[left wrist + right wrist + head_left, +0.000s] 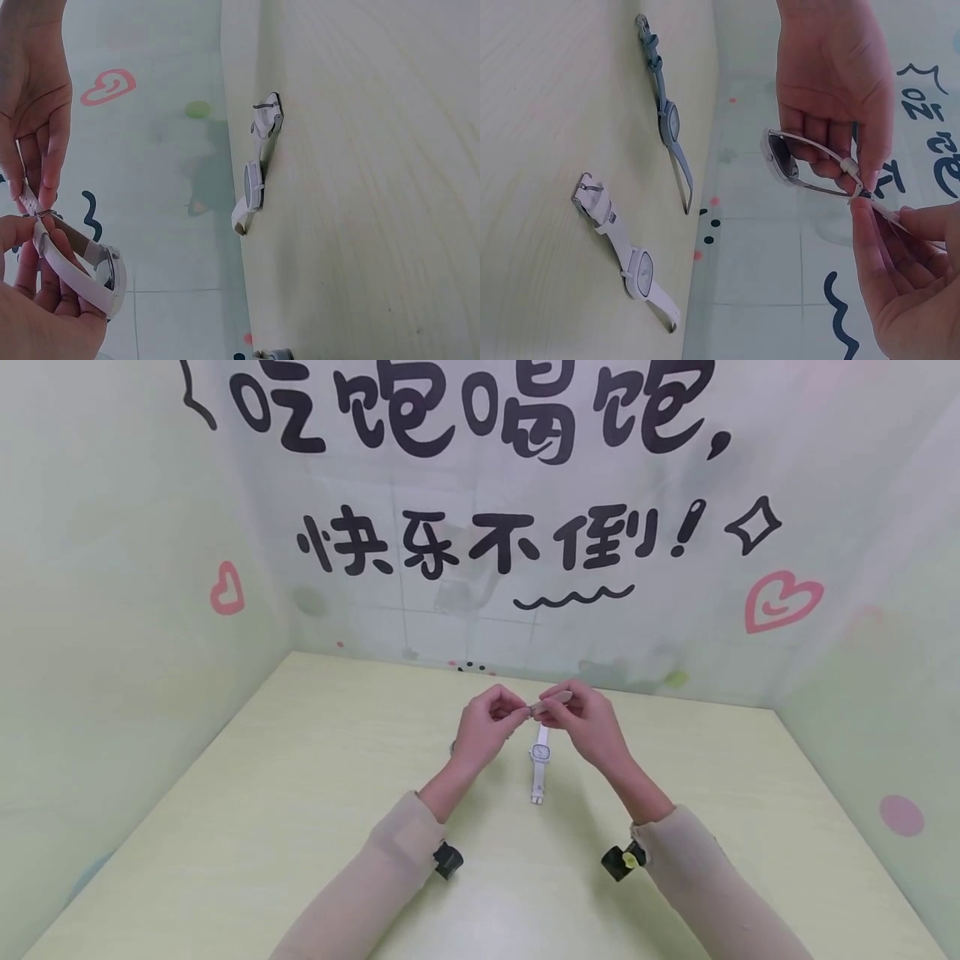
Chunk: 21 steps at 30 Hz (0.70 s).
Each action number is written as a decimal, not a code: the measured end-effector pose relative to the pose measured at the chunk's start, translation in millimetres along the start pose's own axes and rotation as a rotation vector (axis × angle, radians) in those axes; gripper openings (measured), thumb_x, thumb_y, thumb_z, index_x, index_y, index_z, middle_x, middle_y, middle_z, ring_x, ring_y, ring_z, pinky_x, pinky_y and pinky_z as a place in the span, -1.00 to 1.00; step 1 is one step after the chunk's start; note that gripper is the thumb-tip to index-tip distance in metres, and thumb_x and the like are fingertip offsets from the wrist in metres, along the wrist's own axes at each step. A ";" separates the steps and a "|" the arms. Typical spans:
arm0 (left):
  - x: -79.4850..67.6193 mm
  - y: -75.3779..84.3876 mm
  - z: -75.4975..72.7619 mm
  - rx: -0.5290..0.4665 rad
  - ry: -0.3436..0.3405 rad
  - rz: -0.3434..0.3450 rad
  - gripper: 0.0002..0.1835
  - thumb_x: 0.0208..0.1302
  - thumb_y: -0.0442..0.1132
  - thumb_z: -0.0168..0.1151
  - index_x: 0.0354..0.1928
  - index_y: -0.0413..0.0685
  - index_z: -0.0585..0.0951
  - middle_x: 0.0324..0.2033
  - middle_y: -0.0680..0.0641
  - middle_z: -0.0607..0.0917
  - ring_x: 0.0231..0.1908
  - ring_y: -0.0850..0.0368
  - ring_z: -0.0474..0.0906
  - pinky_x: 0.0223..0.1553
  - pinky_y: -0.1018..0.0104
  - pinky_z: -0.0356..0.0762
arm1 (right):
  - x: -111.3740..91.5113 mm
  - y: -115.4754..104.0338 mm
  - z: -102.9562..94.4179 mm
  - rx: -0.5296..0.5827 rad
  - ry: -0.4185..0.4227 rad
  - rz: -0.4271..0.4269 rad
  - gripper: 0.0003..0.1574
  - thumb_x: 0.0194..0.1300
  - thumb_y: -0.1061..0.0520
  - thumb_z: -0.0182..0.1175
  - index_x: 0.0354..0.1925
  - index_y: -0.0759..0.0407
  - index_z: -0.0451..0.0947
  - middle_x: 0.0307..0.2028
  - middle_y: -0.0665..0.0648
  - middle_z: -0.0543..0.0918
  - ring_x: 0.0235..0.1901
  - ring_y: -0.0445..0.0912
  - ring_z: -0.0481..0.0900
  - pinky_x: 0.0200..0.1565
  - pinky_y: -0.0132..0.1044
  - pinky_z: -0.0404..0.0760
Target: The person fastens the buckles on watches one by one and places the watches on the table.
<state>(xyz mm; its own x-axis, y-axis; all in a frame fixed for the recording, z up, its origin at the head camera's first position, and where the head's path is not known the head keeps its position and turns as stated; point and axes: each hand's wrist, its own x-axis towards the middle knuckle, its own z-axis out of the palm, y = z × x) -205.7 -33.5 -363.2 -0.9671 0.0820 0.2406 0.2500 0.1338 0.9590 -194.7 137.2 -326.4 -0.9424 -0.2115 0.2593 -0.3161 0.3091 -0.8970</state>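
Both hands hold one white-strapped wristwatch (111,279) up off the table, its strap bent into a loop. The left hand (483,722) pinches the strap by the buckle, with the watch case hanging below its curled fingers (817,161). Thumb and fingers of the right hand (588,722) grip the strap's end (889,214), which passes through at the buckle. The fingertips of the two hands meet there. Below them on the table lies a second white wristwatch (540,752), strap undone and stretched out.
A blue-grey wristwatch (669,124) lies on the table, mostly behind the left hand in the head view. The pale yellow table (300,793) ends at a printed wall (465,635) just beyond the hands. Side walls (112,652) stand left and right.
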 end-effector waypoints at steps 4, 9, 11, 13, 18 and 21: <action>-0.1 -1.1 -0.5 0.013 0.004 -0.009 -0.88 0.30 -0.28 0.33 -0.20 -0.17 0.63 -0.26 -0.19 0.76 -0.32 0.15 0.65 -0.32 0.50 0.55 | -0.1 -0.1 -0.2 -0.002 -0.005 0.000 -0.77 0.46 0.28 0.10 -0.05 0.47 0.51 -0.15 0.47 0.71 -0.16 0.09 0.77 -0.10 -0.30 0.74; -0.9 -2.0 -0.8 0.024 -0.003 -0.018 -0.89 0.30 -0.27 0.34 -0.21 -0.16 0.64 -0.26 -0.17 0.77 -0.32 0.25 0.63 -0.27 0.47 0.57 | -0.7 0.6 0.2 0.000 -0.009 0.007 -0.76 0.46 0.28 0.10 -0.05 0.48 0.51 -0.15 0.47 0.71 -0.14 0.17 0.76 -0.10 -0.29 0.75; -0.9 -2.1 -0.7 0.035 -0.002 -0.022 -0.89 0.29 -0.27 0.35 -0.22 -0.16 0.65 -0.27 -0.16 0.77 -0.32 0.23 0.64 -0.27 0.46 0.58 | -1.1 0.6 0.3 -0.003 -0.013 0.008 -0.76 0.46 0.28 0.10 -0.04 0.48 0.51 -0.15 0.47 0.71 -0.14 0.17 0.76 -0.10 -0.30 0.74; -0.9 -1.4 -0.5 0.052 -0.002 -0.025 -0.89 0.28 -0.26 0.36 -0.23 -0.15 0.66 -0.28 -0.15 0.77 -0.32 0.22 0.64 -0.27 0.45 0.58 | -1.8 0.3 0.2 -0.005 -0.012 0.012 -0.76 0.45 0.28 0.11 -0.05 0.48 0.51 -0.15 0.47 0.72 -0.15 0.15 0.76 -0.11 -0.30 0.75; -1.1 2.4 0.0 0.094 -0.006 -0.023 -0.89 0.27 -0.25 0.36 -0.24 -0.14 0.68 -0.30 -0.13 0.77 -0.32 0.21 0.63 -0.27 0.43 0.58 | -3.6 0.6 -0.4 -0.033 0.000 0.009 -0.78 0.44 0.28 0.14 -0.07 0.46 0.55 -0.17 0.44 0.73 -0.16 0.13 0.77 -0.11 -0.31 0.75; -0.8 3.5 0.3 0.115 0.000 -0.025 -0.90 0.27 -0.24 0.37 -0.25 -0.12 0.68 -0.32 -0.12 0.76 -0.33 0.20 0.61 -0.27 0.42 0.55 | -3.6 1.1 0.1 -0.055 0.001 -0.003 -0.79 0.42 0.27 0.17 -0.08 0.43 0.58 -0.18 0.42 0.74 -0.16 0.16 0.77 -0.11 -0.30 0.75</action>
<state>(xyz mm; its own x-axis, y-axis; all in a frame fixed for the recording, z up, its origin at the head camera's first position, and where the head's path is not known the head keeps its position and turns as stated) -204.0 -32.8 -360.1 -0.9730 0.0776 0.2172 0.2299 0.2486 0.9409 -191.7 138.2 -328.3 -0.9415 -0.2114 0.2624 -0.3245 0.3592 -0.8750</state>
